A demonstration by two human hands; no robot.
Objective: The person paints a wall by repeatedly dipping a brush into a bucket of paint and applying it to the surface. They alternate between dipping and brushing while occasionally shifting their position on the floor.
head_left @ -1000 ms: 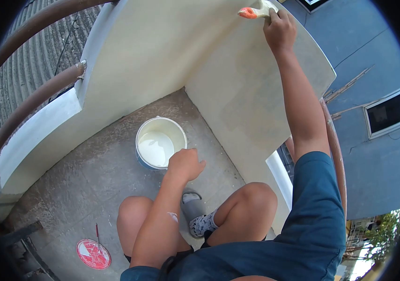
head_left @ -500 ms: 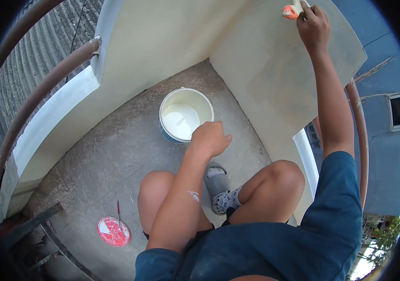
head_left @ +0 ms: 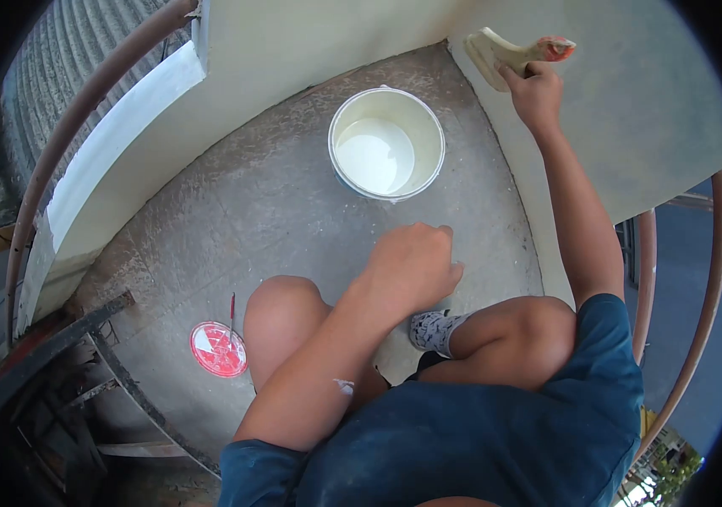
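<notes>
A wide cream-coloured paintbrush (head_left: 506, 54) with a red-orange handle end is in my right hand (head_left: 538, 95), its bristle side to the left, near the cream wall (head_left: 631, 110). My fingers are closed round its handle. In the middle, my left hand (head_left: 412, 266) hangs over the floor in front of my knees, back of the hand up, fingers curled in and thumb sticking out to the right. No object shows in it. Beyond that hand stands a round bucket (head_left: 435, 160) with white paint (head_left: 374, 156) in the bottom.
On the concrete floor (head_left: 234, 211) at left lies a red round lid (head_left: 224, 362) with a thin red-handled tool (head_left: 232, 313) on it. A dark metal frame (head_left: 124, 372) stands at lower left. Low curved walls and brown railings (head_left: 95, 80) enclose the spot.
My right hand has come down from high on the wall with the brush, which has turned so more of it shows. My view has shifted; my left hand stays closed.
</notes>
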